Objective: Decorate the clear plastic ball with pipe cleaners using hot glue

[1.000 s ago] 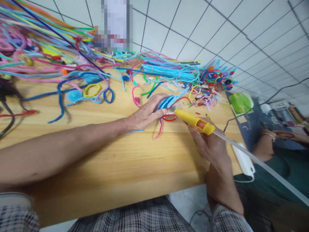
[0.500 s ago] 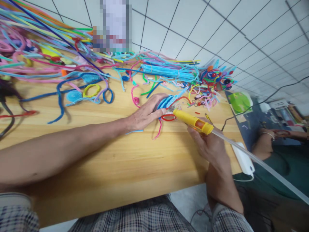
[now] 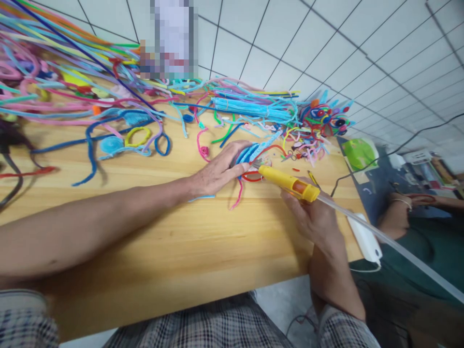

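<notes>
My left hand (image 3: pixel 226 166) is closed round a blue pipe-cleaner piece (image 3: pixel 250 152) on the wooden table, its thumb along the near side. In my right hand (image 3: pixel 315 215) is a yellow glue gun (image 3: pixel 288 181), with a long clear glue stick (image 3: pixel 384 238) sticking out of its back. The gun's nozzle is at the blue piece, close to my left thumb; whether it touches is too small to tell. Red pipe cleaner (image 3: pixel 253 177) loops beside the nozzle, and a pink strand (image 3: pixel 237 194) hangs out below my left hand.
Loose pipe cleaners (image 3: pixel 90 72) cover the back left, and a light-blue bundle (image 3: pixel 253 108) lies behind my hands. A colourful pipe-cleaner figure (image 3: pixel 322 116) stands at the back right. A white power strip (image 3: pixel 364 237) sits at the right edge. Another person's arm (image 3: pixel 398 212) is farther right.
Almost nothing differs. The glue gun has shifted very slightly to the left, its nozzle still at the blue piece; my left hand stays in place.
</notes>
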`<action>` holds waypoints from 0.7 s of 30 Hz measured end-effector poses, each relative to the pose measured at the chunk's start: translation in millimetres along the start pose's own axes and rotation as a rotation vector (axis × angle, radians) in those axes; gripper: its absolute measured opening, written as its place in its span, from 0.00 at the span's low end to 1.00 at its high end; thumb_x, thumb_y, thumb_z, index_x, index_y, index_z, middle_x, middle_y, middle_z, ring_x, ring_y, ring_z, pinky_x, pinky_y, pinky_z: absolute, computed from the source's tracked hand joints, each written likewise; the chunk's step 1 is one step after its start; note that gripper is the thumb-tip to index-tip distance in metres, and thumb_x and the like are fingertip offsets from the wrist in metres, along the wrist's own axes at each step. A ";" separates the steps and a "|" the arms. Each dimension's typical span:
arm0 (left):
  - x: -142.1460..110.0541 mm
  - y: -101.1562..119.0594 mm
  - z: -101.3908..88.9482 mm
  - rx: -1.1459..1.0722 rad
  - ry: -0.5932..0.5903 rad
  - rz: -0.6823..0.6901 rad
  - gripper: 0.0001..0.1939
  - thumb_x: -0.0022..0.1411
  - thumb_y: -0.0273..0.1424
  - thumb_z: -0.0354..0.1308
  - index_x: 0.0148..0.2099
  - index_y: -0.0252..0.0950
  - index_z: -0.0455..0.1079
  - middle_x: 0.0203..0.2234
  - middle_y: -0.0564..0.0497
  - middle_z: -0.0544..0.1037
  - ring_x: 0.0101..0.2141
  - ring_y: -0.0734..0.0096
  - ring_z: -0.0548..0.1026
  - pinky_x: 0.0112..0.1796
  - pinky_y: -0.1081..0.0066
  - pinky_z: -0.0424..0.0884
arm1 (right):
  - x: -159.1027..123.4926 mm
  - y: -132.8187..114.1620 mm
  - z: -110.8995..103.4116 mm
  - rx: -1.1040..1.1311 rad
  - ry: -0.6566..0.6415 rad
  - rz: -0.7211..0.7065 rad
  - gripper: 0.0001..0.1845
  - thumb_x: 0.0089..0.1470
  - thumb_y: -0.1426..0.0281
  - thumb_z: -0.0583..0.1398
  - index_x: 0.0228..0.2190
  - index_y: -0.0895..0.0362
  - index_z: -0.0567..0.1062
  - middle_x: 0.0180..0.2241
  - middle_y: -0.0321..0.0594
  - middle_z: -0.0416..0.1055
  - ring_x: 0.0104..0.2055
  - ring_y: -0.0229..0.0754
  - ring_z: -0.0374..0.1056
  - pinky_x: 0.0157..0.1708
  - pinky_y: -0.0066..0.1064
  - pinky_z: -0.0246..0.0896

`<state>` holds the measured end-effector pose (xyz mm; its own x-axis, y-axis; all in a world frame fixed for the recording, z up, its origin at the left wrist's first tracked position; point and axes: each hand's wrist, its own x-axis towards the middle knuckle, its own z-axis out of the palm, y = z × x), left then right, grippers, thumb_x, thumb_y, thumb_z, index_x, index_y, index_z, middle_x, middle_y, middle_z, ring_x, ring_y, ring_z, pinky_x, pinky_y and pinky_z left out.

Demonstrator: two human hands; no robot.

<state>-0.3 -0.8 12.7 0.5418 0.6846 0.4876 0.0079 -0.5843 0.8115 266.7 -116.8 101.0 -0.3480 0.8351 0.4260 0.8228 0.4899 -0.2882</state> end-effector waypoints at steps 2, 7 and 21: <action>-0.2 0.0 0.0 0.001 -0.003 0.003 0.31 0.80 0.48 0.52 0.75 0.37 0.60 0.71 0.36 0.68 0.71 0.46 0.67 0.73 0.44 0.63 | 0.1 0.0 0.1 0.003 0.001 -0.025 0.08 0.71 0.63 0.62 0.48 0.51 0.78 0.43 0.44 0.83 0.41 0.50 0.81 0.37 0.39 0.76; -0.2 -0.3 -0.2 -0.010 -0.003 -0.009 0.31 0.80 0.49 0.52 0.75 0.39 0.60 0.71 0.37 0.69 0.71 0.47 0.67 0.74 0.44 0.63 | 0.2 0.6 3.1 -0.016 0.012 -0.045 0.08 0.71 0.63 0.62 0.49 0.50 0.78 0.45 0.44 0.84 0.42 0.51 0.81 0.39 0.41 0.77; -0.3 -1.1 -0.2 -0.010 -0.010 0.014 0.31 0.81 0.49 0.51 0.76 0.38 0.59 0.72 0.37 0.68 0.72 0.48 0.67 0.74 0.44 0.62 | 0.5 -1.4 -0.3 -0.004 0.004 -0.051 0.07 0.71 0.64 0.63 0.47 0.50 0.78 0.45 0.43 0.84 0.43 0.51 0.81 0.39 0.40 0.77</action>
<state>-0.6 -0.3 11.7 0.5498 0.6722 0.4959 -0.0082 -0.5893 0.8079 265.5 -117.1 101.9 -0.3878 0.8080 0.4437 0.8057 0.5309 -0.2627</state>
